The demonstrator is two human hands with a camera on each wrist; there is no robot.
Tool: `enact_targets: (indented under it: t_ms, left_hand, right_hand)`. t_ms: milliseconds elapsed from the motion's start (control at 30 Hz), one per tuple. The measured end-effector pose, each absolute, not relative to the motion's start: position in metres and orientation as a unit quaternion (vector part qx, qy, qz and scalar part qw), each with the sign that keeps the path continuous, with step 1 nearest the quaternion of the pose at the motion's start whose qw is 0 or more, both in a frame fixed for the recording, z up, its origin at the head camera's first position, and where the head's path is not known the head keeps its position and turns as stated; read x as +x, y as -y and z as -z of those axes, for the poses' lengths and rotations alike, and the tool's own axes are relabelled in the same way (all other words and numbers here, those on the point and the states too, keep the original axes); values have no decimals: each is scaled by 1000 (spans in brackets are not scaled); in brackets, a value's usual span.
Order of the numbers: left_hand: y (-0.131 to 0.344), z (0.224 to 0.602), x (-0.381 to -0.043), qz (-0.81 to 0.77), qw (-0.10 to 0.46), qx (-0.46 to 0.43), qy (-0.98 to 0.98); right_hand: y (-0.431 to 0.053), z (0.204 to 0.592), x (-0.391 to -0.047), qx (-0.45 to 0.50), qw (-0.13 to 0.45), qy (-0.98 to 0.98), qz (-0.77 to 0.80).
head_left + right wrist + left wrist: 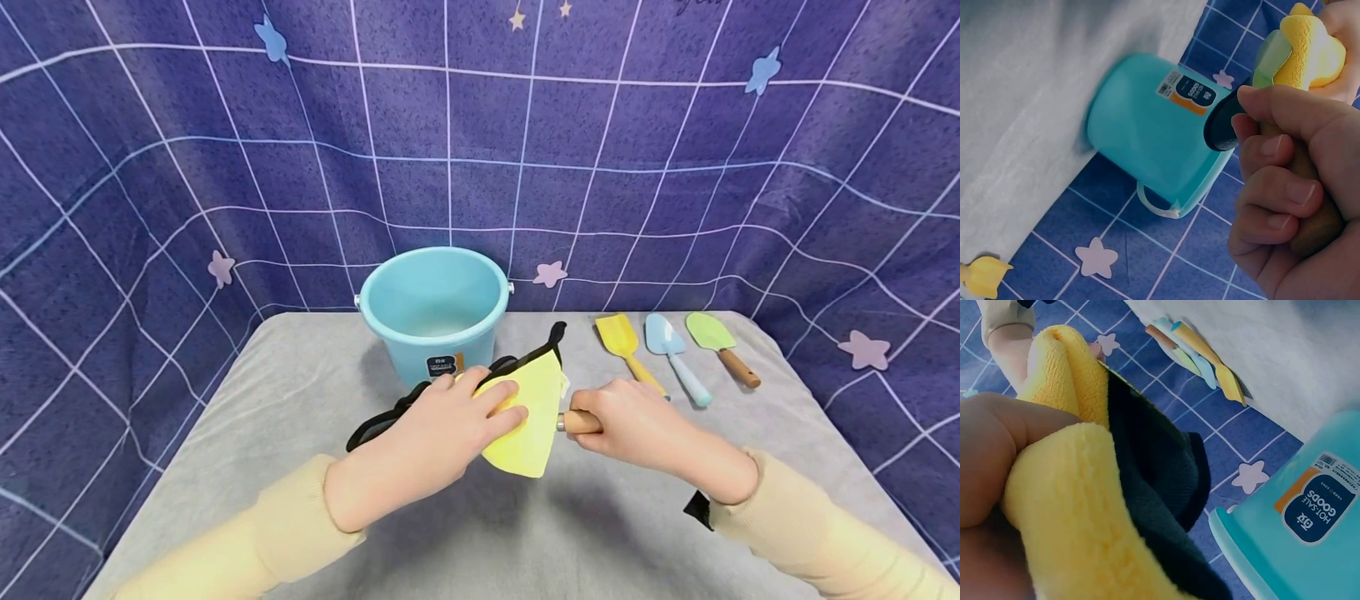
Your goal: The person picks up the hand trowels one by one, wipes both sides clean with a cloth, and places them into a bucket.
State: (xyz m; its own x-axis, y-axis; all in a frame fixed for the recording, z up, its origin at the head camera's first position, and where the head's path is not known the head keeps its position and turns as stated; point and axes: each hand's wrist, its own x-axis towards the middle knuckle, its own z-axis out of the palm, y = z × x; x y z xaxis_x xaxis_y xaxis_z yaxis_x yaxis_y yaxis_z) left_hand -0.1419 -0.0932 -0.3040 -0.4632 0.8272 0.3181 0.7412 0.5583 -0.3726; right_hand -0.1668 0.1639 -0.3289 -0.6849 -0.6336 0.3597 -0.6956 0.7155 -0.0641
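My left hand grips a plush cloth, yellow on one face and black on the other, folded over a small hand trowel. In the left wrist view the cloth bulges between thumb and fingers. My right hand holds the trowel by its wooden handle, fingers curled round it. A piece of the light green trowel blade shows beside the cloth in the right wrist view; the rest is covered. Both hands hold these above the table, in front of a light blue bucket.
On the grey-covered table, a yellow shovel, a light blue trowel and a green trowel with a brown handle lie at the back right. A purple-blue grid-patterned curtain surrounds the table's back and sides.
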Motion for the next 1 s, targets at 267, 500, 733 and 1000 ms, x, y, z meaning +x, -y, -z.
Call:
enact_targets:
  t_ms: [267, 500, 733, 1000]
  left_hand:
    - [91, 303, -142, -113, 193, -448, 866]
    - [92, 302, -141, -121, 166, -440, 874]
    - [97, 301, -143, -122, 151, -433, 880]
    - [107, 306, -145, -120, 156, -427, 883]
  right_hand:
    - [-161, 328, -165, 368, 163, 911, -94]
    - [-160, 328, -165, 370, 159, 910, -95]
    - [-163, 330, -166, 370, 162, 909, -101]
    - [-170, 332, -166, 367, 173, 909, -99]
